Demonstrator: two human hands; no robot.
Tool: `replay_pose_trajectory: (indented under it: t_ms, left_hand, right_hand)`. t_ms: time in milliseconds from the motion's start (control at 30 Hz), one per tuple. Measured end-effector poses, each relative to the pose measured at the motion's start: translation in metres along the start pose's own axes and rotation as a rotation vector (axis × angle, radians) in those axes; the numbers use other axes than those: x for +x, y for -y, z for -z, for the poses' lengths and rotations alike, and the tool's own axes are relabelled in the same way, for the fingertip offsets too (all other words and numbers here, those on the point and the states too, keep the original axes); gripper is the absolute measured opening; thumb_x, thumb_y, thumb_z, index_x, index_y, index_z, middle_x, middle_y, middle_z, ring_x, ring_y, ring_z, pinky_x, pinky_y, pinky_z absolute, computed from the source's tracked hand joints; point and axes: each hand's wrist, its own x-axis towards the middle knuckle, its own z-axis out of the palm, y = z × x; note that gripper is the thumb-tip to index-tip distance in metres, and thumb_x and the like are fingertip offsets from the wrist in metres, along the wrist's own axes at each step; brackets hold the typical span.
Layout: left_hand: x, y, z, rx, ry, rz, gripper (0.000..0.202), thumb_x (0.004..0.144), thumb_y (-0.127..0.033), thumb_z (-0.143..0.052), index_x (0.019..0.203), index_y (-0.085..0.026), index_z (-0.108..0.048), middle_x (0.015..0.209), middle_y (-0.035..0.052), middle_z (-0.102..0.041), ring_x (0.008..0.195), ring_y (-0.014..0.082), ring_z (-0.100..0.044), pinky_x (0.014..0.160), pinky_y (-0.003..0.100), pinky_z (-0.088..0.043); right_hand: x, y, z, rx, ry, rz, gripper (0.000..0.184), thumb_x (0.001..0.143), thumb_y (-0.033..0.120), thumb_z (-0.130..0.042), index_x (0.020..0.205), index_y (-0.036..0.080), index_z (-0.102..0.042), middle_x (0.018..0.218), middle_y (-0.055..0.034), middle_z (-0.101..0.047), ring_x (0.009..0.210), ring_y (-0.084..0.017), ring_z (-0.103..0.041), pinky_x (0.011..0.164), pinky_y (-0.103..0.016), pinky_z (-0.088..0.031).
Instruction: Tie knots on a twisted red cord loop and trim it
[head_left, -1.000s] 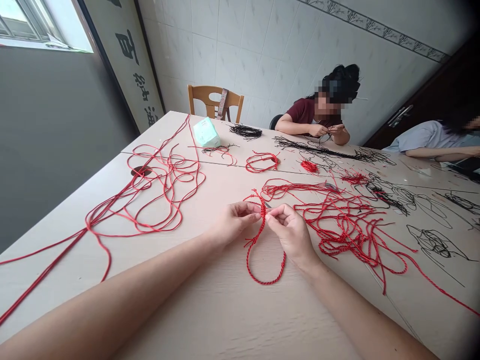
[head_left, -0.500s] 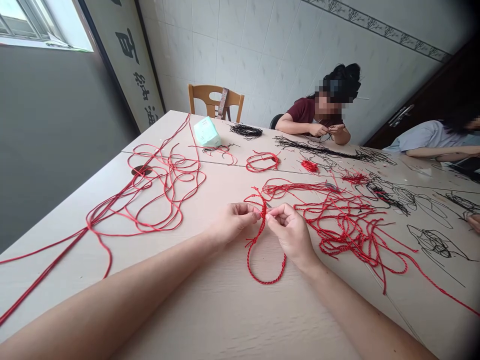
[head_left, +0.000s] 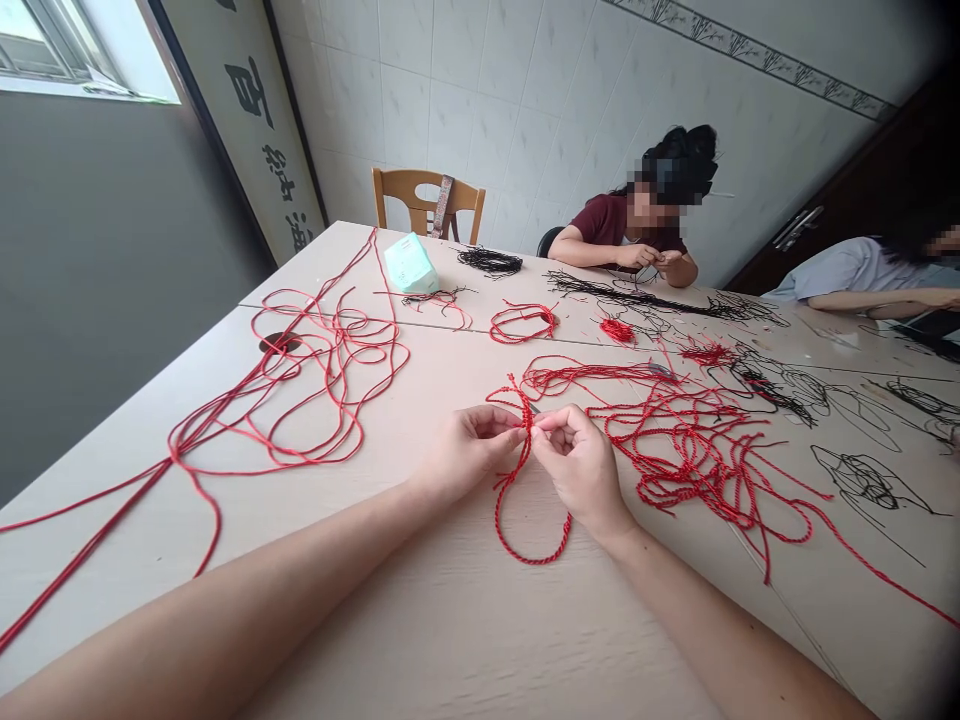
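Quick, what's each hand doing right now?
Left hand: closed, pinching the twisted red cord between thumb and fingers.
Right hand: closed, fingertips pinching the same cord beside the left hand.

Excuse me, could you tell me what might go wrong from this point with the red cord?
The twisted red cord loop is held only at its top, near the left hand, so a looser grip might let it slip or untwist. The right hand works close to the tangled red cords, whose loose ends could snag it. Those cords also reach the black cords, so the two might get mixed.
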Motion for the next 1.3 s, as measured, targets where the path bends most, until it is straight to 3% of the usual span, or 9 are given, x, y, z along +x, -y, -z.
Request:
replay_pose_trajectory:
  t_ms: [167,367,533,733,833,967,1100,1300]
  left_hand:
    - [0.0,-0.002,0.003,0.035,-0.029,-0.031,0.024,0.072,-0.036,-0.065,0.078,-0.013,-0.064,0.075,0.0041,-0.064,0.066,0.0113,-0.056,0.063,0.022,-0.044]
    - [0.005,0.006,0.009,-0.106,-0.074,0.084,0.026,0.074,-0.04,-0.062,0.077,-0.015,-0.056,0.066,-0.0001,-0.059,0.052,0.0063,-0.049,0.049,0.018,-0.035]
    - [0.005,-0.001,0.006,-0.178,-0.136,0.154,0.019,0.076,-0.032,-0.059,0.076,-0.016,-0.05,0.064,0.001,-0.06,0.054,0.0087,-0.054,0.047,0.017,-0.035]
    - [0.004,-0.007,0.0,-0.256,-0.225,0.152,0.016,0.076,-0.026,-0.06,0.075,-0.016,-0.048,0.066,0.0006,-0.059,0.059,0.0103,-0.06,0.054,0.019,-0.042]
    - [0.005,-0.003,0.003,-0.313,-0.181,0.132,0.015,0.077,-0.025,-0.061,0.076,-0.015,-0.05,0.071,0.0015,-0.059,0.063,0.0092,-0.059,0.061,0.021,-0.045]
    - [0.005,0.0,0.007,-0.43,-0.01,0.225,0.016,0.078,-0.028,-0.061,0.081,-0.014,-0.057,0.078,0.0041,-0.061,0.068,0.0094,-0.059,0.068,0.023,-0.047]
    - [0.004,0.0,0.006,-0.383,0.114,0.248,0.026,0.074,-0.035,-0.066,0.085,-0.012,-0.063,0.084,0.0062,-0.063,0.07,0.009,-0.057,0.069,0.022,-0.046]
    - [0.004,0.001,0.003,-0.228,-0.008,0.18,0.029,0.064,-0.034,-0.075,0.08,-0.013,-0.061,0.077,0.0051,-0.064,0.067,0.0105,-0.057,0.062,0.022,-0.042]
  right_hand:
    - [-0.001,0.001,0.0,-0.004,0.039,0.003,0.009,0.077,0.027,-0.058,0.075,0.02,-0.052,0.064,0.0011,-0.055,0.052,-0.011,-0.045,0.049,-0.023,-0.038]
    - [-0.004,0.004,0.002,-0.076,0.201,0.049,0.012,0.083,0.031,-0.052,0.081,0.02,-0.053,0.061,0.0022,-0.051,0.052,-0.012,-0.046,0.05,-0.024,-0.037]
    - [-0.002,0.009,0.006,-0.163,0.288,0.188,0.01,0.088,0.026,-0.045,0.083,0.02,-0.051,0.071,-0.0004,-0.055,0.059,-0.013,-0.048,0.054,-0.024,-0.038]
    - [0.001,0.009,0.008,-0.125,0.285,0.17,0.01,0.089,0.025,-0.044,0.084,0.02,-0.05,0.069,0.0014,-0.052,0.06,-0.012,-0.05,0.06,-0.024,-0.039]
    - [0.002,0.007,0.009,-0.103,0.236,0.136,0.01,0.089,0.027,-0.045,0.085,0.02,-0.05,0.068,0.0019,-0.052,0.06,-0.012,-0.05,0.059,-0.024,-0.039]
    - [0.003,0.002,0.01,-0.077,0.155,0.099,0.012,0.089,0.03,-0.045,0.085,0.019,-0.05,0.073,0.0003,-0.055,0.06,-0.011,-0.05,0.057,-0.024,-0.039]
    - [0.004,0.002,0.011,-0.093,0.13,0.107,0.012,0.089,0.029,-0.046,0.086,0.019,-0.051,0.072,0.0004,-0.054,0.061,-0.012,-0.05,0.058,-0.024,-0.039]
    - [0.002,0.008,0.011,-0.151,0.141,0.127,0.012,0.088,0.028,-0.048,0.085,0.018,-0.053,0.077,-0.0011,-0.058,0.06,-0.011,-0.049,0.057,-0.024,-0.039]
